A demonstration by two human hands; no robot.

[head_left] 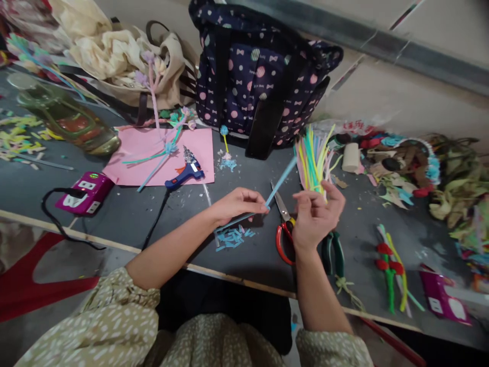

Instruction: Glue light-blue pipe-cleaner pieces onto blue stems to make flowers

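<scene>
My left hand (237, 204) is closed in a pinch on a light blue pipe cleaner (280, 178) that slants up to the right. My right hand (314, 216) hovers just right of it, fingers curled loosely, holding nothing I can make out. Red-handled scissors (283, 232) lie on the grey table between my hands. Small blue cuttings (234, 238) lie under my left wrist. Green-handled pliers (333, 253) lie below my right hand.
A dark spotted bag (260, 71) stands at the back. A bundle of yellow-green pipe cleaners (314, 158) lies behind my right hand. A blue glue gun (186, 172) rests on pink paper (132, 148). A magenta power strip (86, 192) sits left. Craft scraps (397, 163) crowd the right.
</scene>
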